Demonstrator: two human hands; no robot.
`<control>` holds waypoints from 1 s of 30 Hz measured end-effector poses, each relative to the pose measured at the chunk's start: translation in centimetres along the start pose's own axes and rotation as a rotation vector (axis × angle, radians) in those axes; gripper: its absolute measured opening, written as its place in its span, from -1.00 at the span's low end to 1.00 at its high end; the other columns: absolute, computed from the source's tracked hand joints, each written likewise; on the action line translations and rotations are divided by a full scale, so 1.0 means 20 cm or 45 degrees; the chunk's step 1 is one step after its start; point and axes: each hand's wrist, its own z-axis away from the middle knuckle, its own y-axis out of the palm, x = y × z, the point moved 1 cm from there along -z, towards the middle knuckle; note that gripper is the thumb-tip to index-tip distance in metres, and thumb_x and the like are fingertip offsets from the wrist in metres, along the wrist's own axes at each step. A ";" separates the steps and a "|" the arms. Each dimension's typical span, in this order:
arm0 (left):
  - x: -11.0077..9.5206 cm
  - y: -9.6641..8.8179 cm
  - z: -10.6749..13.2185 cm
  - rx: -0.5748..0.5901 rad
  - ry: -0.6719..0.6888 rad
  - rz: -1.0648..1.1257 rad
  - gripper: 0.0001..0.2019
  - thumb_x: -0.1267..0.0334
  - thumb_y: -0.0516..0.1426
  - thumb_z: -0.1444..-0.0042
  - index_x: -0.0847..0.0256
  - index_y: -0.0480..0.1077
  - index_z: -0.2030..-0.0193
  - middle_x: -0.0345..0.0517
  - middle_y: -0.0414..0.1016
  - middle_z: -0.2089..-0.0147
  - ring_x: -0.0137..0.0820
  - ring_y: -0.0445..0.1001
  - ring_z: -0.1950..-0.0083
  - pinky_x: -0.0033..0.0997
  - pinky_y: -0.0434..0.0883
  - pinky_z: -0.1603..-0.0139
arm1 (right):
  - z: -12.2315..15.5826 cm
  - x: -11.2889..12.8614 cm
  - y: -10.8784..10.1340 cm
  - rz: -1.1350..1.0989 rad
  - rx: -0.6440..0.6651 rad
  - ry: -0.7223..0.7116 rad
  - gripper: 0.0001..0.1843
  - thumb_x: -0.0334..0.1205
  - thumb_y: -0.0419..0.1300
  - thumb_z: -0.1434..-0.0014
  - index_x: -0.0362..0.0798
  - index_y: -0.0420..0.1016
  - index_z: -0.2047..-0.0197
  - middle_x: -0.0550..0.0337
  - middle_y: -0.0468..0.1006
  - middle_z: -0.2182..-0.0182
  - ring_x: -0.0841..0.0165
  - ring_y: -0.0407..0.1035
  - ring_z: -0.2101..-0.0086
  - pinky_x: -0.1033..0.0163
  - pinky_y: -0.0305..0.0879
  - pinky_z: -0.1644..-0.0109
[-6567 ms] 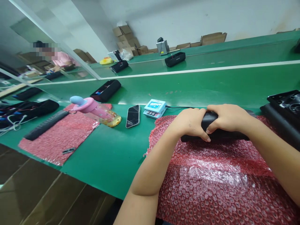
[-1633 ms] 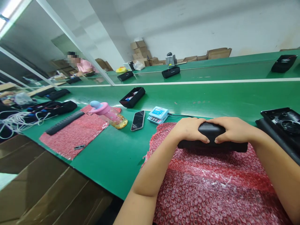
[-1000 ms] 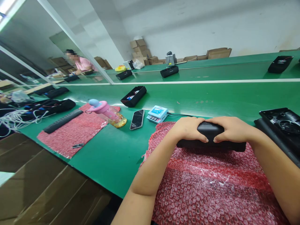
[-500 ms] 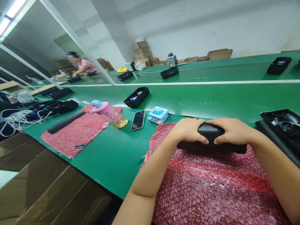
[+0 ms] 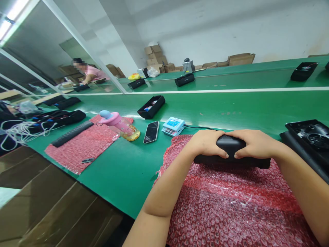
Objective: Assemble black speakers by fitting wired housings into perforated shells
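Both hands grip a long black speaker casing (image 5: 230,145) that lies on red bubble wrap (image 5: 231,212). My left hand (image 5: 209,142) is wrapped over its left part, thumb on the near side. Over the right part curls my right hand (image 5: 257,144), its thumb tip close to the left one. The fingers at the far side of both hands are hidden. To the right, a black panel with round speaker parts (image 5: 313,137) rests on another dark casing.
Left of the wrap are a light-blue device with a cable (image 5: 173,126), a phone (image 5: 151,132) and a pink-lidded bottle (image 5: 120,125). An open black casing with wires (image 5: 151,107) sits on the green belt (image 5: 218,109). A person in pink (image 5: 94,73) works far left.
The open casing on the near belt has shifted slightly right, and the casings on the far belt slightly left. My hands and the speaker casing look almost unmoved.
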 end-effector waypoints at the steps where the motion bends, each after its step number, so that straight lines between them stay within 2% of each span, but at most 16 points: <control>1: 0.00 0.00 0.00 -0.001 0.002 0.000 -0.31 -0.15 0.17 0.15 0.05 0.26 -0.16 -0.13 0.45 -0.09 -0.14 0.43 -0.02 -0.25 0.36 0.06 | 0.00 0.00 0.00 -0.001 0.000 0.006 -0.29 -0.08 0.20 0.09 0.22 0.26 -0.19 0.24 0.37 -0.11 0.11 0.30 -0.04 0.06 0.25 -0.02; 6: 0.00 0.01 0.00 0.002 0.016 0.012 -0.30 -0.14 0.18 0.14 0.04 0.24 -0.17 -0.13 0.45 -0.09 -0.15 0.43 -0.03 -0.22 0.36 0.04 | 0.00 0.00 0.00 -0.009 0.021 0.049 -0.30 -0.08 0.20 0.10 0.20 0.28 -0.17 0.24 0.37 -0.11 0.12 0.29 -0.03 0.06 0.23 -0.03; 9: -0.01 0.01 0.01 -0.001 0.014 0.004 -0.28 -0.13 0.19 0.15 0.07 0.22 -0.17 -0.09 0.43 -0.09 -0.15 0.41 -0.04 -0.20 0.34 -0.01 | 0.00 0.01 0.00 -0.019 0.051 0.048 -0.30 -0.07 0.22 0.13 0.10 0.30 -0.15 0.18 0.38 -0.08 0.13 0.29 0.00 0.08 0.23 -0.03; 16: -0.04 0.05 0.06 -0.045 0.049 -0.117 -0.27 -0.15 0.18 0.15 0.17 0.21 -0.14 -0.01 0.41 0.00 -0.15 0.39 0.01 -0.16 0.33 0.00 | 0.02 0.05 0.01 0.118 0.059 -0.049 -0.36 -0.09 0.26 0.16 -0.08 0.33 -0.03 0.06 0.41 0.10 0.16 0.27 0.13 0.06 0.23 0.04; 19: -0.09 0.06 0.11 -0.038 0.043 -0.251 -0.22 -0.13 0.21 0.20 0.22 0.18 -0.15 0.03 0.37 0.02 -0.13 0.35 0.04 -0.17 0.33 0.03 | 0.06 0.10 0.02 0.235 0.045 -0.084 -0.34 -0.10 0.31 0.22 -0.07 0.33 0.00 0.04 0.38 0.13 0.13 0.24 0.15 0.04 0.24 0.08; 22: -0.15 0.08 0.15 0.010 0.015 -0.408 -0.08 -0.13 0.28 0.36 0.29 0.16 -0.15 0.12 0.32 0.00 -0.06 0.29 0.00 -0.13 0.30 0.02 | 0.13 0.17 0.03 0.251 0.064 -0.111 -0.39 -0.17 0.31 0.21 -0.04 0.36 0.02 0.05 0.39 0.12 0.12 0.25 0.15 0.04 0.25 0.08; 24: -0.18 0.09 0.16 0.035 -0.010 -0.427 0.07 -0.11 0.32 0.45 0.26 0.05 -0.24 0.14 0.30 -0.02 -0.03 0.28 -0.03 -0.09 0.29 0.01 | 0.17 0.21 0.03 0.220 0.084 -0.125 -0.46 -0.20 0.27 0.14 -0.03 0.39 0.02 0.05 0.39 0.06 0.13 0.27 0.11 0.03 0.24 0.03; 26: -0.18 0.11 0.16 0.040 -0.008 -0.375 0.15 -0.08 0.33 0.44 0.18 -0.10 -0.32 0.10 0.32 -0.02 -0.05 0.31 0.00 -0.09 0.31 0.04 | 0.20 0.22 0.03 0.196 0.085 -0.123 -0.49 -0.21 0.23 0.08 -0.05 0.39 -0.01 0.04 0.39 0.01 0.13 0.29 0.08 0.02 0.23 -0.02; 27: -0.18 0.12 0.16 0.035 -0.001 -0.347 0.16 -0.07 0.33 0.42 0.14 -0.13 -0.33 0.08 0.34 0.00 -0.06 0.34 0.03 -0.10 0.32 0.07 | 0.21 0.22 0.02 0.182 0.079 -0.124 -0.49 -0.21 0.21 0.05 -0.05 0.39 -0.03 0.04 0.40 0.00 0.13 0.31 0.07 0.03 0.23 -0.03; 30: -0.18 0.15 0.21 -0.033 -0.012 -0.330 0.10 -0.05 0.33 0.42 0.09 -0.05 -0.32 0.04 0.37 0.06 -0.07 0.38 0.09 -0.12 0.35 0.12 | 0.25 0.21 -0.01 0.122 0.027 -0.178 -0.50 -0.21 0.16 -0.01 0.06 0.36 -0.07 0.13 0.43 -0.01 0.17 0.35 0.07 0.05 0.26 -0.01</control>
